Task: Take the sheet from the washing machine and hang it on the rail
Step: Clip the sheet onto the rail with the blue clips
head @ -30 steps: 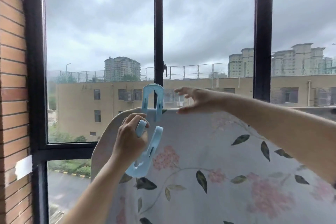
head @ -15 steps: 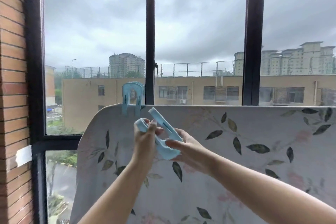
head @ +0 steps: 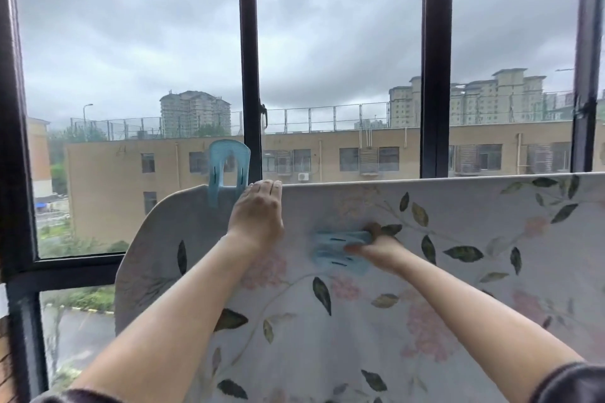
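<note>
The sheet (head: 425,271) hangs over the rail, which it hides, and fills the lower centre and right of the frame. The left hand (head: 258,219) lies flat on its top fold at centre, fingers straight and pressed together, probably to stop the cloth sliding where it is unpinned. The blurred right hand (head: 379,247), right of centre, curls its fingers round one end of the second clip (head: 337,250), likely meant for the fold; in all one sheet, two hands and two blue clips, the first clip (head: 229,167) astride the fold just left of the left hand
</note>
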A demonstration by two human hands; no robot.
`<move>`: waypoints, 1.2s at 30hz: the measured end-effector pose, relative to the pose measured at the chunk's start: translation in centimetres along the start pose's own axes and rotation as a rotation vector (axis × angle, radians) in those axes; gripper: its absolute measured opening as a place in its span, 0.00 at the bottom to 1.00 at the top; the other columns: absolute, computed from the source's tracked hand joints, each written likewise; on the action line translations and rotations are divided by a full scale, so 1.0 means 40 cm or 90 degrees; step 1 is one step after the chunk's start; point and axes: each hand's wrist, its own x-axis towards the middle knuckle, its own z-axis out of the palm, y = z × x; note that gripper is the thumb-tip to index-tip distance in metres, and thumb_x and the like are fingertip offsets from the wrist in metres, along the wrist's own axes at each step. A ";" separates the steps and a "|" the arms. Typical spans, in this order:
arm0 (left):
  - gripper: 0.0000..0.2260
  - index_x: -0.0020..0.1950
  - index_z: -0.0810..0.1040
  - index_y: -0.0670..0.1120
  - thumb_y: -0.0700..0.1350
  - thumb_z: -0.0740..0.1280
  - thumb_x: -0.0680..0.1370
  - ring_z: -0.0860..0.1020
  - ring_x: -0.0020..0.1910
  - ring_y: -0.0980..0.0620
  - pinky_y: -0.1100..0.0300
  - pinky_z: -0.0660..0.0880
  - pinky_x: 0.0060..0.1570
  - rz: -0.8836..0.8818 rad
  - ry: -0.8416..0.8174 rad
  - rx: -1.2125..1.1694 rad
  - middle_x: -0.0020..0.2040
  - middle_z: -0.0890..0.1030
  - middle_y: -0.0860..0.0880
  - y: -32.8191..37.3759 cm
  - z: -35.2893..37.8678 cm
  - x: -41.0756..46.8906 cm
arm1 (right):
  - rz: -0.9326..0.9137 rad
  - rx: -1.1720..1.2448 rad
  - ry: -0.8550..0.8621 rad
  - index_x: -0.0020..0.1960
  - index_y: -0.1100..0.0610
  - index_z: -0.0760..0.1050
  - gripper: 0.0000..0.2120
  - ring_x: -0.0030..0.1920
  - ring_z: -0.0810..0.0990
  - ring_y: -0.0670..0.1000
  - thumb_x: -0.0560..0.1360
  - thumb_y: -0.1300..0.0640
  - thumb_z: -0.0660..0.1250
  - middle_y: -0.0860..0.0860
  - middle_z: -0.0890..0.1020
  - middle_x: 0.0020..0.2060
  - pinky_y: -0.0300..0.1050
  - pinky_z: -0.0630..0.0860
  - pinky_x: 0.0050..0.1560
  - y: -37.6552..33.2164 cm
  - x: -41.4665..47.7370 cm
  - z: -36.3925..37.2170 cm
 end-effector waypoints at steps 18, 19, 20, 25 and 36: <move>0.17 0.64 0.61 0.39 0.42 0.55 0.76 0.70 0.58 0.42 0.51 0.66 0.61 -0.008 0.029 0.157 0.60 0.70 0.40 0.023 0.022 -0.001 | -0.050 -0.071 0.122 0.64 0.54 0.64 0.28 0.43 0.73 0.47 0.71 0.45 0.71 0.50 0.74 0.51 0.40 0.70 0.37 -0.023 -0.001 0.021; 0.17 0.64 0.61 0.39 0.42 0.54 0.76 0.70 0.59 0.42 0.50 0.66 0.61 -0.011 0.028 0.151 0.60 0.70 0.40 0.027 0.024 0.000 | -0.045 -0.074 0.141 0.65 0.55 0.64 0.29 0.46 0.72 0.48 0.71 0.46 0.71 0.50 0.73 0.52 0.40 0.70 0.40 -0.015 -0.001 0.008; 0.17 0.64 0.61 0.39 0.43 0.55 0.76 0.69 0.59 0.41 0.49 0.65 0.62 -0.013 0.028 0.153 0.60 0.70 0.40 0.031 0.028 0.002 | -0.040 -0.076 0.159 0.66 0.55 0.64 0.30 0.49 0.73 0.50 0.71 0.46 0.71 0.51 0.74 0.54 0.41 0.69 0.44 -0.007 0.000 -0.004; 0.19 0.64 0.62 0.40 0.49 0.55 0.77 0.67 0.59 0.41 0.47 0.62 0.63 -0.039 0.023 0.171 0.60 0.69 0.39 0.061 0.050 0.022 | -0.015 -0.092 0.210 0.67 0.56 0.65 0.31 0.48 0.74 0.52 0.69 0.46 0.71 0.54 0.77 0.59 0.41 0.70 0.45 0.033 0.009 -0.056; 0.21 0.67 0.61 0.43 0.54 0.53 0.79 0.67 0.63 0.41 0.43 0.58 0.68 -0.020 -0.004 0.095 0.63 0.69 0.42 0.239 0.101 0.116 | 0.009 -0.123 0.201 0.67 0.54 0.64 0.33 0.55 0.77 0.54 0.68 0.43 0.71 0.52 0.77 0.59 0.44 0.74 0.51 0.182 0.035 -0.220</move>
